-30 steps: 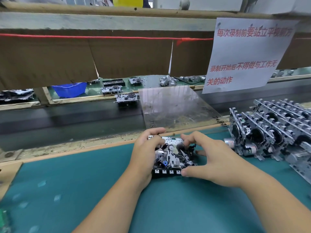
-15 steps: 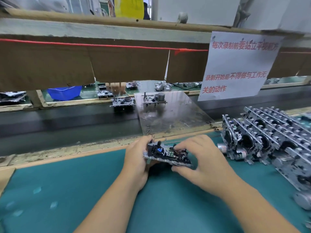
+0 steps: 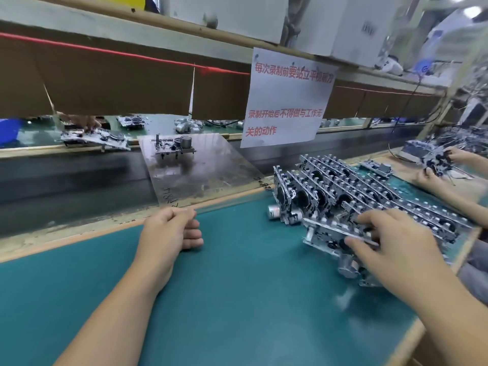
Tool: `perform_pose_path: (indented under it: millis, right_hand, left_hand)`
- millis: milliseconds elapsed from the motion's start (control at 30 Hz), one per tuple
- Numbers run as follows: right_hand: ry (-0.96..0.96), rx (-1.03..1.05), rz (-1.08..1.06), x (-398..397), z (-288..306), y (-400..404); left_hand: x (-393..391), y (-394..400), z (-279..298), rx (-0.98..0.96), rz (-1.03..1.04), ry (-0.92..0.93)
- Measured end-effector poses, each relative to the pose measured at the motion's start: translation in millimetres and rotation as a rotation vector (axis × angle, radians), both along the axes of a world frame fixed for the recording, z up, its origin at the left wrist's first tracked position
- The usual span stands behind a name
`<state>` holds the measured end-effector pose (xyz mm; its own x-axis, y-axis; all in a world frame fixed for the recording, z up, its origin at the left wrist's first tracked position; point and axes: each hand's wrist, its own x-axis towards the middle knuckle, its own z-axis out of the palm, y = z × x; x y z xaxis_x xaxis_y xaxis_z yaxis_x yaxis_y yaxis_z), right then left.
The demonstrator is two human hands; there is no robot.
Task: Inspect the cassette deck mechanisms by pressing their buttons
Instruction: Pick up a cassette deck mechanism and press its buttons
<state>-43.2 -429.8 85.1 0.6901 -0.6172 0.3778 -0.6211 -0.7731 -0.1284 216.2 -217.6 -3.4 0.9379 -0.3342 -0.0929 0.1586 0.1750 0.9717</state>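
My right hand [image 3: 396, 247] grips a metal cassette deck mechanism [image 3: 324, 233], thumb underneath and fingers over its top edge. It is tilted at the near end of several rows of upright cassette deck mechanisms [image 3: 343, 186] on the right of the green mat [image 3: 237, 286]. A small silver motor hangs below it. My left hand [image 3: 169, 233] rests on the mat near its far edge, fingers loosely curled, holding nothing. Another mechanism [image 3: 174, 147] stands on a clear plate [image 3: 206, 175] over the conveyor.
A dark conveyor belt [image 3: 66, 186] runs behind the mat's wooden edge. A paper sign [image 3: 287, 99] hangs above the rows. Another person's hands [image 3: 435, 175] work on a mechanism at the far right. More mechanisms lie across the belt.
Both hands held one mechanism at the mat's middle. My left hand has let go and rests there. My right hand has moved right to the rows, and the view has swung right.
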Motion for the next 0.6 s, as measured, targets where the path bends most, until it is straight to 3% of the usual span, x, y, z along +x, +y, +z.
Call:
perform_pose_path:
  millis: [100,367,600]
  right_hand:
    - [0.171,-0.081,-0.073,6.0,-4.1,-0.6]
    - [0.013,-0.122,-0.168,15.1,-19.8,-16.3]
    - [0.141,-0.039,-0.192,9.3,-36.0,-42.2]
  left_hand:
    - [2.8,0.1,-1.2,-0.012,0.002,0.016]
    - [1.9,0.3,-1.1,-0.032,-0.008,0.046]
    - [-3.3,1.2,5.0,-0.076,-0.012,0.083]
